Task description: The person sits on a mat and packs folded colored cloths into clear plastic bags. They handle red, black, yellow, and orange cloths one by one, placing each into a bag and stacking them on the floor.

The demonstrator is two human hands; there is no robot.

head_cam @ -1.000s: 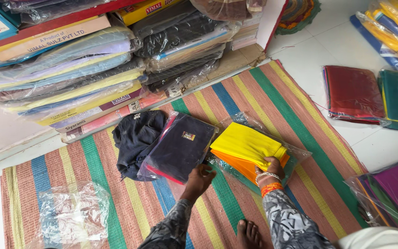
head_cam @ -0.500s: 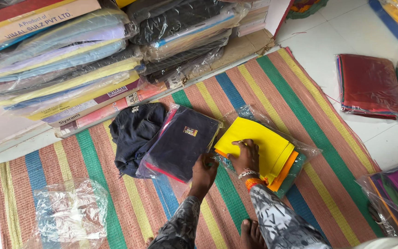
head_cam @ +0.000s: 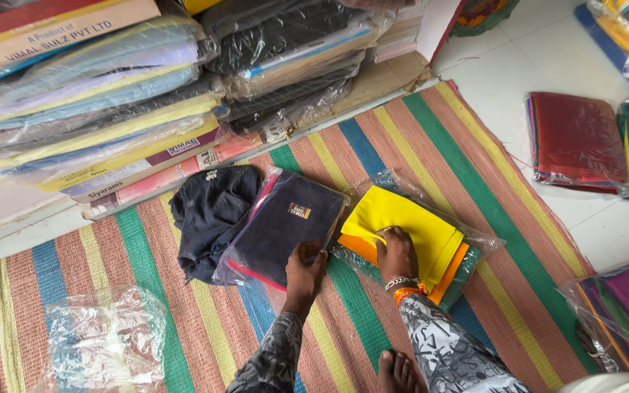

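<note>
My left hand (head_cam: 305,267) rests flat on the near edge of a dark navy folded cloth in a clear bag (head_cam: 285,222). My right hand (head_cam: 396,255) presses on a stack of folded yellow and orange cloth (head_cam: 410,225), fingers pinching the yellow top layer at its near left side. The stack lies on an open clear plastic wrapper (head_cam: 402,185). A loose dark navy garment (head_cam: 209,215) lies crumpled just left of the bagged cloth. All of it sits on a striped woven mat (head_cam: 431,138).
Stacked packaged fabrics (head_cam: 111,94) line the far side. A crumpled empty plastic bag (head_cam: 103,342) lies at the near left. Bagged red and green cloth (head_cam: 584,142) sits on the white floor at right, purple bagged cloth (head_cam: 627,306) at near right. My bare foot (head_cam: 396,371) shows at the bottom.
My right hand slid from the right side of the yellow stack to its left near corner. My left hand stays on the navy package. The camera moved in closer.
</note>
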